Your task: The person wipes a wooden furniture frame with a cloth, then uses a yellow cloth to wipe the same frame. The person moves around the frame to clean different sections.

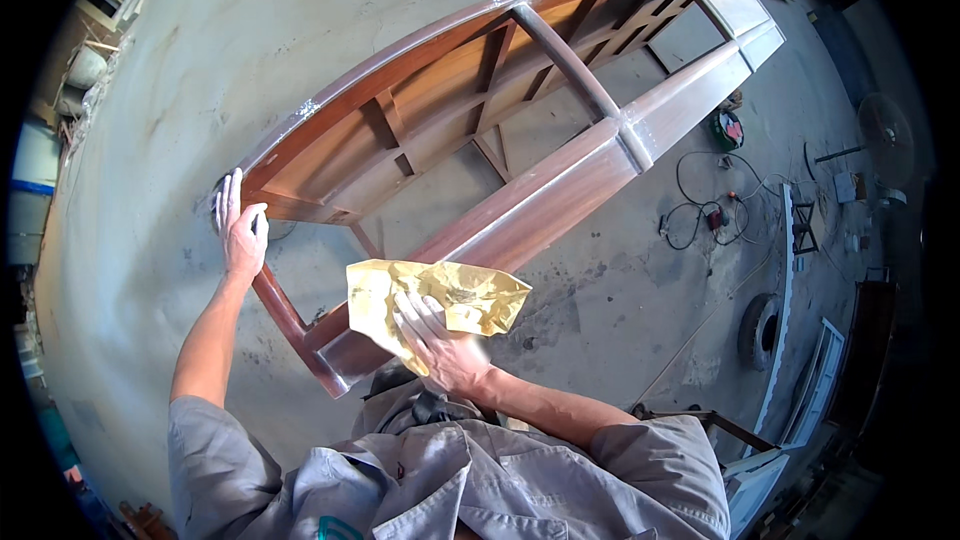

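A large brown wooden cabinet frame (560,175) runs diagonally from the lower left to the upper right, its rails dusted pale in places. My left hand (241,225) grips its left corner, fingers stretched along the outside and thumb bent over the edge. Under my right hand (441,345) is a crumpled yellow sheet of sandpaper (400,285), pressed on the near rail. The fingers are partly spread over the sheet, and one flap of it stands out to the right. What the sheet covers on the rail is hidden.
Right of the frame, cables and a small tool (714,217) lie on the concrete floor (610,340). Farther right are a tire (758,330), a long white strip (778,310) and a fan (886,140). Containers (32,190) and clutter line the left side.
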Motion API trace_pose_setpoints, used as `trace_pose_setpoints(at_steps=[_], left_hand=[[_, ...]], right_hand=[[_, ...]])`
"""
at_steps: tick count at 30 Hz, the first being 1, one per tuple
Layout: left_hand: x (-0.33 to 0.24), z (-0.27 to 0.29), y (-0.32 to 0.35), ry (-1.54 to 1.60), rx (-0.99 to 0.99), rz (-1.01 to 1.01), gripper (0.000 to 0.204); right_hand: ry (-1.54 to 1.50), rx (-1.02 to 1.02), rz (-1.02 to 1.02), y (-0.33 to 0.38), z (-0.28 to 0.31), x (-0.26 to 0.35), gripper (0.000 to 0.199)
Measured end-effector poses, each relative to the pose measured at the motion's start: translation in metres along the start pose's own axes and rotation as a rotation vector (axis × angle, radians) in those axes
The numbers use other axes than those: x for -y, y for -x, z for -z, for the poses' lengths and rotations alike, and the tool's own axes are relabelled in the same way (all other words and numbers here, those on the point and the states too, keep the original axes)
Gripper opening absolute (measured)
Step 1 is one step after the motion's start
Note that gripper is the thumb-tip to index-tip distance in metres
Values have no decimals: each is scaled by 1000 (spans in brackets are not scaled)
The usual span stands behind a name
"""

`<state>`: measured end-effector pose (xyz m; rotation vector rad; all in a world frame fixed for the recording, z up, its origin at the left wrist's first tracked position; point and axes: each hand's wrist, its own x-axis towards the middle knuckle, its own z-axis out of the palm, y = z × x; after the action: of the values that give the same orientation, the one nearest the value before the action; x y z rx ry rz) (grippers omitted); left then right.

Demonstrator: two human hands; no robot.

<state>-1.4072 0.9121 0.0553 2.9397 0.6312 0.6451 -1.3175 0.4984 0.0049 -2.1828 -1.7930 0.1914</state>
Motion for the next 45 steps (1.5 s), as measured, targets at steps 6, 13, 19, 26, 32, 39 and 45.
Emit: trace_pose_setpoints(at_steps=[6, 13, 19, 26, 32, 39, 45], left_hand=[[26, -3, 16, -31, -15, -2, 13], [50, 28, 29, -60, -10, 19, 48], [87, 37, 43, -63, -182, 274, 80], [83, 54, 56, -56, -261, 481, 83], [72, 48, 30, 13, -232, 535, 86], [40, 33, -18, 6, -203, 552, 86], [-2, 20, -67, 56, -102, 1074, 78]], right_hand=[[41, -82, -358, 9, 93, -164, 55], [-62, 31, 38, -62, 15, 85, 68], [-156, 89, -642, -84, 104, -43, 38], [-343, -280, -286, -113, 56, 24, 49], [-1530, -1242, -718, -123, 193, -188, 42], [165, -760, -271, -293, 277, -286, 15], [208, -560, 215, -374, 173, -360, 58]])
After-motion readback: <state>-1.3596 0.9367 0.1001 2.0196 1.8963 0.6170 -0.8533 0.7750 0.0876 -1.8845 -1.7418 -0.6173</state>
